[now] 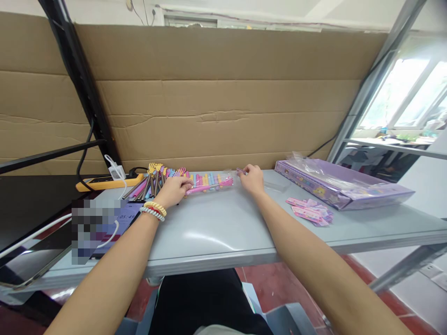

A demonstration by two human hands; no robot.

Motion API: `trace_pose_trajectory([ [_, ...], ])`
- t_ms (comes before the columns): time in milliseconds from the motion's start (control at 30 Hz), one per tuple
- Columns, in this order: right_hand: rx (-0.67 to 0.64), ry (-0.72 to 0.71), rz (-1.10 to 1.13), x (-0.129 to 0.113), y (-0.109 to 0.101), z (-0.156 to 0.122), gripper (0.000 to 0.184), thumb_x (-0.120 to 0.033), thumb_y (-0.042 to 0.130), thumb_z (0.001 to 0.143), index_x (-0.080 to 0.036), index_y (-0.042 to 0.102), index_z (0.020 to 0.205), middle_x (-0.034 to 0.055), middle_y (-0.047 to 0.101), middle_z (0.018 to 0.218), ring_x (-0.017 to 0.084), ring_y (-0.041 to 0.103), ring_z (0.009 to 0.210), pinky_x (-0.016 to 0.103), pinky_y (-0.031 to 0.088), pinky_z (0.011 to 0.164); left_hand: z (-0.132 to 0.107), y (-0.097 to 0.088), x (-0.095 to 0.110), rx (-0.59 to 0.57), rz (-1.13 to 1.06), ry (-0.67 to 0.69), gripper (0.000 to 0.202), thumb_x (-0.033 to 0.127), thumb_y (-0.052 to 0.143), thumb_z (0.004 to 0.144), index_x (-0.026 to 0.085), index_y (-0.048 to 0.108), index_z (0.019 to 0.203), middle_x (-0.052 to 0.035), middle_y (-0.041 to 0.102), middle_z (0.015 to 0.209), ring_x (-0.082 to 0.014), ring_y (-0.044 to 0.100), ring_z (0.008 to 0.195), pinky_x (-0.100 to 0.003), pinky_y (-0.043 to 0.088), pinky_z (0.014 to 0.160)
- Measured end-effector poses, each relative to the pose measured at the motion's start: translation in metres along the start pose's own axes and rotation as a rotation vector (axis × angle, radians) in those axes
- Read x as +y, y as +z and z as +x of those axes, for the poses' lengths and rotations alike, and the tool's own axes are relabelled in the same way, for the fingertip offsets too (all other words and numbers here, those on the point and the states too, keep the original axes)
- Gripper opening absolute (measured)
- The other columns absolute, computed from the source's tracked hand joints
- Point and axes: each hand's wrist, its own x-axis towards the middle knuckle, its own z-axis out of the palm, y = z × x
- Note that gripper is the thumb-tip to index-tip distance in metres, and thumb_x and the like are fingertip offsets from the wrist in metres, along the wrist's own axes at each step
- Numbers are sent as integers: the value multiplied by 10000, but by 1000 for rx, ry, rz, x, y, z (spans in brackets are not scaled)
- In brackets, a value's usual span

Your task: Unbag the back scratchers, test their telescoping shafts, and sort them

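My left hand (176,190) is closed around the left end of a pink pen-like stick (209,188) in a clear plastic sleeve, lying low over the table. My right hand (252,179) pinches something small and thin just beyond the sleeve's right end; what it is does not show clearly. Behind the pink stick lies a row of yellow, pink, blue and purple sticks (208,178). Left of it, beside my left hand, is a pile of similar sticks (153,181) with brown or coloured shafts and wavy coloured tops.
A purple open box (335,195) with clear plastic in it stands at the right. Pink and purple printed cards (310,211) lie in front of it. At the left are a lit phone (127,216), white cables and a yellow power strip (104,182). Cardboard (226,97) walls the back.
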Motion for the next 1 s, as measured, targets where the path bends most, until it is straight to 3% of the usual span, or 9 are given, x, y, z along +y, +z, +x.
trace_pose_trajectory([
  [133, -8, 66, 71, 11, -6, 6, 166, -318, 518, 775, -185, 598, 714, 73, 614, 754, 175, 525, 696, 280, 392, 647, -1, 0, 0, -1, -12, -3, 280, 259, 447, 797, 166, 704, 858, -19, 658, 617, -161, 592, 599, -268, 459, 679],
  [333, -156, 189, 245, 12, -7, 6, 82, -207, 564, 708, -187, 571, 787, 15, 593, 585, 134, 519, 495, 258, 400, 537, -1, -3, 2, -1, -101, -70, 266, 257, 472, 781, 167, 703, 876, -5, 645, 574, -146, 570, 531, -259, 469, 631],
  [500, -121, 174, 167, 13, -7, 8, 95, -176, 584, 627, -196, 498, 593, 10, 572, 623, 131, 504, 587, 251, 388, 559, 0, -3, 0, 8, -104, -80, 267, 237, 482, 780, 152, 702, 905, -21, 689, 705, -125, 577, 527, -239, 465, 589],
  [633, -210, 259, 377, 18, -5, 12, 234, -253, 622, 614, -199, 413, 522, -34, 436, 490, 112, 433, 527, 252, 385, 533, 0, -2, 0, 8, -112, -79, 261, 233, 489, 784, 156, 703, 910, -21, 694, 726, -130, 597, 556, -232, 466, 586],
  [800, -271, 310, 594, 23, 1, 14, 226, -268, 648, 600, -186, 440, 571, -17, 506, 571, 110, 509, 587, 250, 475, 566, -1, -4, 2, 11, -96, -81, 264, 229, 494, 788, 151, 705, 926, -12, 687, 698, -127, 599, 566, -230, 468, 610],
  [900, -315, 337, 686, 23, 1, 14, 226, -243, 677, 579, -180, 462, 613, 10, 570, 642, 119, 563, 607, 256, 509, 552, 0, -5, 0, 26, -75, -69, 258, 231, 500, 784, 159, 709, 918, -19, 702, 745, -143, 623, 658, -236, 473, 674],
  [1000, -277, 389, 772, 23, 0, 14, 269, -165, 730, 525, -170, 483, 631, 17, 586, 659, 115, 571, 590, 253, 523, 538, 1, -6, -3, 48, -59, -57, 246, 236, 502, 782, 165, 711, 890, -30, 717, 835, -163, 633, 781, -241, 468, 745],
])
